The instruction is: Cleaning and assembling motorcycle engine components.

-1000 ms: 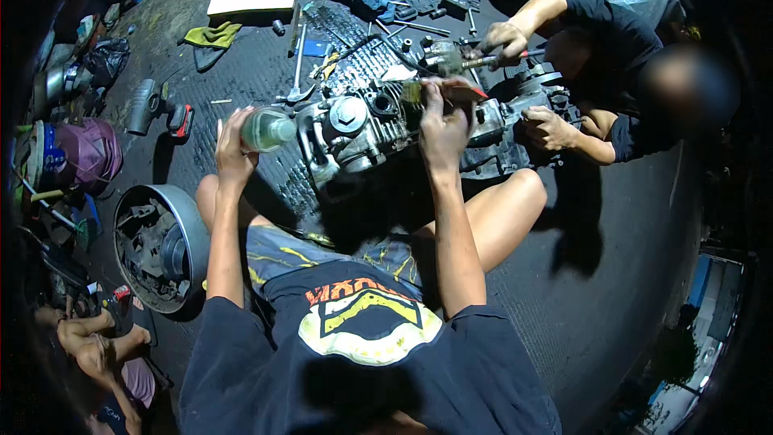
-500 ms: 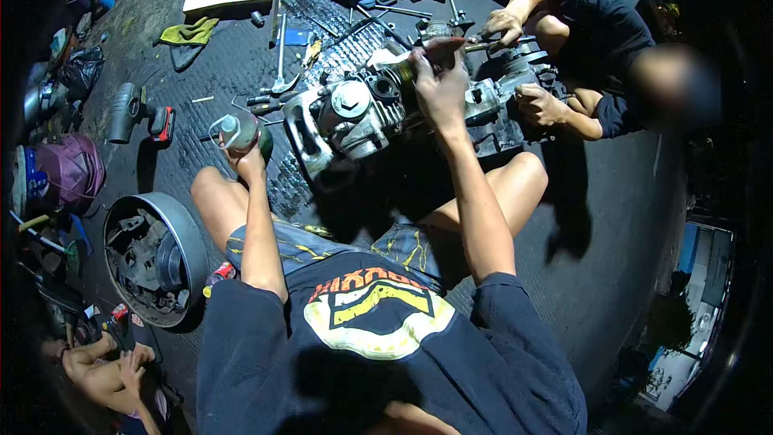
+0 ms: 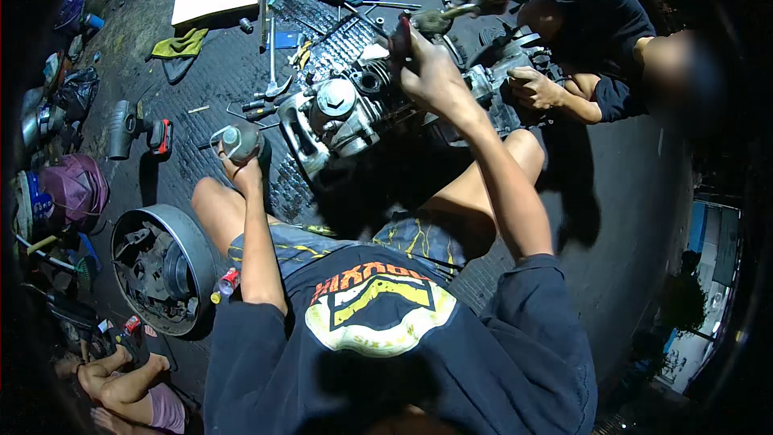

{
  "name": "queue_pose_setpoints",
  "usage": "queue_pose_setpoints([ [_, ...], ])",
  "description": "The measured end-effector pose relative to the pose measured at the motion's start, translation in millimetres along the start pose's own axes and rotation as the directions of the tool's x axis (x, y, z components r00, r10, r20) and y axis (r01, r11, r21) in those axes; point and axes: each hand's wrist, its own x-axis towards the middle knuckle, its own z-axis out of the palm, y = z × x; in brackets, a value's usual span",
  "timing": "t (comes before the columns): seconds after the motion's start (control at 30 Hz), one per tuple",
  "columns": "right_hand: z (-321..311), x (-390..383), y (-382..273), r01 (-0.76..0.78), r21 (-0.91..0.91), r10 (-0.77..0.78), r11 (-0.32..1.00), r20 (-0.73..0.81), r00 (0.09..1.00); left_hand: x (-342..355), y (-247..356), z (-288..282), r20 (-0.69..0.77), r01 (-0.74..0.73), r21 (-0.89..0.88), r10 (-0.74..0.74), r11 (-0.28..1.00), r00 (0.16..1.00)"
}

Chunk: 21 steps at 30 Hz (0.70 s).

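Clearly, the left hand (image 3: 239, 172) grips a bottle (image 3: 245, 143) at ten o'clock; its underside is hidden. At one o'clock the right hand (image 3: 436, 80) holds a red piece (image 3: 402, 35), too blurred to name, and partly covers the engine (image 3: 336, 100), at eleven o'clock.

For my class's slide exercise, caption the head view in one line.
At a metal engine, the person's left hand holds a bottle while the right hand grips a dark reddish object.

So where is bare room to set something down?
Dark floor right of the wearer's right knee, below the co-worker's black sleeve; also between the grey power tool and grey metal basin. Crowded: around the silver metal engine.
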Motion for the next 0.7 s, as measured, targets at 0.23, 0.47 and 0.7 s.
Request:
queue_pose_setpoints([
  [0.23, -38.2, -16.8, 15.0, 0.279, 0.368, -0.209, 0.887, -0.217, 0.953, -7.0, -9.7, -14.6, 0.008, 0.028, 0.107, -0.029, 0.994, 1.000],
  [0.47, -48.3, -65.9, 62.4, 0.265, 0.388, 0.009, 0.883, -0.577, 0.817, -28.0, 72.8, -40.1, -0.001, -0.127, -0.048, 0.127, 0.991, 0.992],
  [0.7, -78.2, -68.3, 64.4, 0.261, 0.531, 0.145, 0.806, -0.605, 0.783, -46.4, 154.7, -61.1, -0.182, -0.335, 0.095, 0.347, 0.938, 0.920],
])
